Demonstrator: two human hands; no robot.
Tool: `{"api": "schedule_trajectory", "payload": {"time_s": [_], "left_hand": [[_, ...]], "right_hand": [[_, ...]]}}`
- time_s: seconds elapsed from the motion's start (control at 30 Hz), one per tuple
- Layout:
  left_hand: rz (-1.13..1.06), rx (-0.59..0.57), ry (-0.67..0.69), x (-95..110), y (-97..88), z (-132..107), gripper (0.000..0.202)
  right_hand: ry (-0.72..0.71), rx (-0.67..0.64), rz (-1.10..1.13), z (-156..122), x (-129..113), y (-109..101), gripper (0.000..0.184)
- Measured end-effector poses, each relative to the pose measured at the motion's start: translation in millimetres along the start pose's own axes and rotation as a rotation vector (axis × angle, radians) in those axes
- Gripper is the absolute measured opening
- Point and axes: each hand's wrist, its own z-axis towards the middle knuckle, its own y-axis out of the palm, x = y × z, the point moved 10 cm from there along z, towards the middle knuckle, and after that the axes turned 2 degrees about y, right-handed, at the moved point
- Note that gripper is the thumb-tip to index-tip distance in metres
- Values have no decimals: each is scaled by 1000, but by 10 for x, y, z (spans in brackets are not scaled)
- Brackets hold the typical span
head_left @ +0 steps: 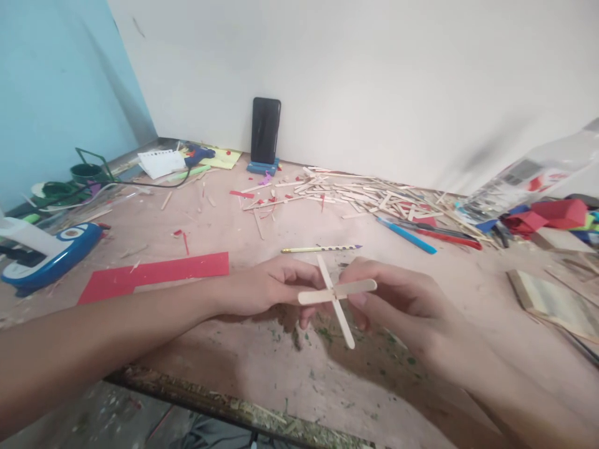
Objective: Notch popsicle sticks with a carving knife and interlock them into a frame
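Note:
Two pale wooden craft sticks (pixel 336 294) cross each other in an X shape just above the worn table (pixel 281 374). My left hand (pixel 271 284) pinches the cross from the left side. My right hand (pixel 393 299) pinches it from the right, fingers pressed at the joint. Both hands hover near the table's front edge. A striped pencil (pixel 322 249) lies on the table just behind my hands.
A red paper strip (pixel 154 274) lies at the left. A heap of craft sticks (pixel 365 196) spreads across the back, with a blue pen (pixel 406 236) and red pen (pixel 449 237). A phone (pixel 265 132) stands against the wall. A glue gun (pixel 199 154) lies back left.

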Motion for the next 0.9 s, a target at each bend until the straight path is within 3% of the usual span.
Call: {"api": "schedule_trajectory", "payload": {"time_s": [0.13, 0.5, 0.67, 0.9], "left_hand": [[-12, 6, 27, 26, -4, 11, 28], [10, 7, 39, -3, 17, -2, 28], [158, 104, 78, 124, 32, -36, 30], [441, 140, 138, 352, 62, -99, 25]], "right_hand": [[15, -14, 42, -27, 12, 61, 15], [-24, 79, 139, 57, 48, -31, 10], [-40, 103, 86, 28, 62, -21, 11], [-141, -4, -79, -14, -65, -43, 21]]}}
